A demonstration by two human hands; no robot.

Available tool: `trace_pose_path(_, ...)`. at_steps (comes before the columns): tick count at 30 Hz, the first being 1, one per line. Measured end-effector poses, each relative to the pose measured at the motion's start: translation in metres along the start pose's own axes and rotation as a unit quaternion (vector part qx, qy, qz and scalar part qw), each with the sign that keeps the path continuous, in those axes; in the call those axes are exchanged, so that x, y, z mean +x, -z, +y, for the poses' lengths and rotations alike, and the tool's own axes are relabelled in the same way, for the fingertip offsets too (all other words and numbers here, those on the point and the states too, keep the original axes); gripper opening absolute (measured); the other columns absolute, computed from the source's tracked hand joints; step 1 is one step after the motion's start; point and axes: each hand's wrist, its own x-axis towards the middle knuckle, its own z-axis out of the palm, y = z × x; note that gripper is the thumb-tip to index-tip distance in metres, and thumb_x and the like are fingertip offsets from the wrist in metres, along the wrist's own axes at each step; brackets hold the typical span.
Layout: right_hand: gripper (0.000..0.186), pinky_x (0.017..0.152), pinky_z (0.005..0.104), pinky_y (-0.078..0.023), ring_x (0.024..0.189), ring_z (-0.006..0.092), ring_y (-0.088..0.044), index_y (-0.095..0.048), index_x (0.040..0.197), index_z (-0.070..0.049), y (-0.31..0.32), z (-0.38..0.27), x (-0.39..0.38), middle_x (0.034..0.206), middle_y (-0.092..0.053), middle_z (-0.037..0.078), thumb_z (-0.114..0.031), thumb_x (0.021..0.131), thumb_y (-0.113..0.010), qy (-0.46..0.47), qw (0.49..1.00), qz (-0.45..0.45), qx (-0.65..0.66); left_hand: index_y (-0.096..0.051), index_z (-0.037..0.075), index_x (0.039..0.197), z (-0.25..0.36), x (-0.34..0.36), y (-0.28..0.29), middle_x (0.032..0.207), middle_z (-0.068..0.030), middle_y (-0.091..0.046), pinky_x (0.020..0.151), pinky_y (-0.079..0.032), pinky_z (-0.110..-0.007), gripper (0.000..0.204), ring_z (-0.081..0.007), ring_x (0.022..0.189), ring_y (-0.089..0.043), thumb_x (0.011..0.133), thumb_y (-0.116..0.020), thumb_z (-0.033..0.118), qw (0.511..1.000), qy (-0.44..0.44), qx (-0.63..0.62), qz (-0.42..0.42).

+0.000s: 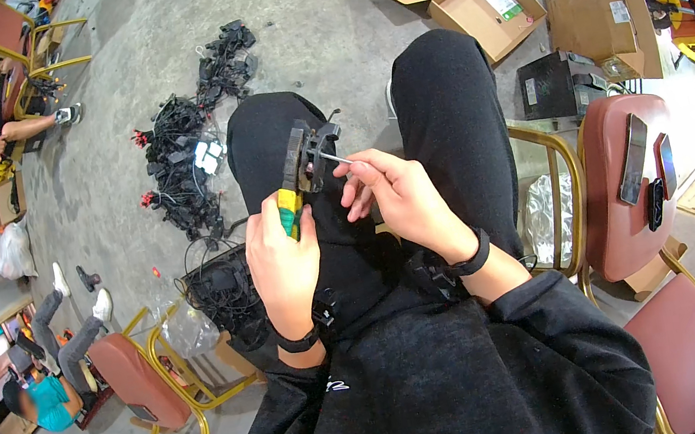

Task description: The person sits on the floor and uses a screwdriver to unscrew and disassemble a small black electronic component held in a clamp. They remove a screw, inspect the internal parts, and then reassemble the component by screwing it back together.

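Over my lap, my left hand (285, 258) is wrapped round a hand tool with a yellow and green handle (290, 207). Just above that handle is a dark plastic part (302, 154), with a second black piece (324, 141) beside it and a thin stem sticking up. Whether the part is joined to the tool or only held against it, I cannot tell. My right hand (398, 196) pinches the end of a thin metal rod (333, 158) between thumb and forefinger; the rod runs left to the black piece. Its other fingers are curled below.
Left of my legs lies a long heap of black connectors and cables (183, 165). An open cardboard box (483, 8), a larger carton (596, 14) and a black box (560, 85) are ahead right. Phones (632, 159) rest on a chair (608, 218). Two people sit far left.
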Motion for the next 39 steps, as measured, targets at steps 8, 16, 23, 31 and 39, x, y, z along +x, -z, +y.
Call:
trace_pose_path(8,0.019,0.063,0.0281,-0.054,0.071,0.0168,-0.068,-0.064,0.108,0.001,-0.0010,0.0084,0.0002,0.080,-0.068,0.010,-0.014,0.100,-0.055,0.109,0.989,0.031,-0.098,-0.059,0.001,0.110,-0.0019,0.0021,0.0007,0.090,-0.0213,-0.063,0.075,-0.049,-0.046,0.038,-0.0413,0.085,-0.062,0.081,-0.076,0.018,1.000,0.003,-0.014,-0.005)
trace_pose_path(16,0.016,0.076,0.0361,-0.052,0.089,0.0302,-0.064,-0.065,0.104,0.001,0.0038,0.0106,0.0063,0.103,-0.061,0.015,-0.006,0.090,-0.065,0.298,0.904,0.095,-0.292,-0.059,0.001,0.109,-0.0011,0.0019,-0.0001,0.089,-0.0213,-0.063,0.074,-0.049,-0.046,0.036,-0.0413,0.084,-0.062,0.081,-0.076,0.017,1.000,-0.006,-0.020,0.004)
trace_pose_path(23,0.021,0.088,0.0395,-0.049,0.103,0.0331,-0.060,-0.066,0.102,0.000,0.0025,0.0052,0.0052,0.112,-0.058,0.016,-0.001,0.082,-0.067,0.350,0.835,0.131,-0.403,-0.059,0.001,0.108,-0.0002,0.0019,0.0009,0.089,-0.0215,-0.063,0.073,-0.048,-0.046,0.035,-0.0418,0.083,-0.062,0.081,-0.075,0.016,1.000,-0.006,-0.013,0.003)
trace_pose_path(31,0.022,0.089,0.0397,-0.049,0.103,0.0326,-0.059,-0.066,0.102,0.000,0.0030,0.0059,0.0049,0.112,-0.059,0.015,0.000,0.081,-0.068,0.350,0.832,0.127,-0.412,-0.058,0.001,0.106,-0.0001,0.0019,-0.0002,0.087,-0.0216,-0.062,0.072,-0.048,-0.046,0.033,-0.0422,0.082,-0.062,0.081,-0.075,0.015,1.000,-0.008,-0.015,0.010)
trace_pose_path(39,0.022,0.087,0.0399,-0.049,0.101,0.0323,-0.059,-0.067,0.102,-0.003,0.0023,0.0094,0.0049,0.109,-0.060,0.014,-0.001,0.081,-0.069,0.302,0.890,0.112,-0.322,-0.058,0.002,0.103,-0.0013,0.0026,0.0008,0.084,-0.0209,-0.061,0.071,-0.049,-0.047,0.030,-0.0409,0.079,-0.062,0.081,-0.074,0.015,1.000,-0.004,-0.013,-0.003)
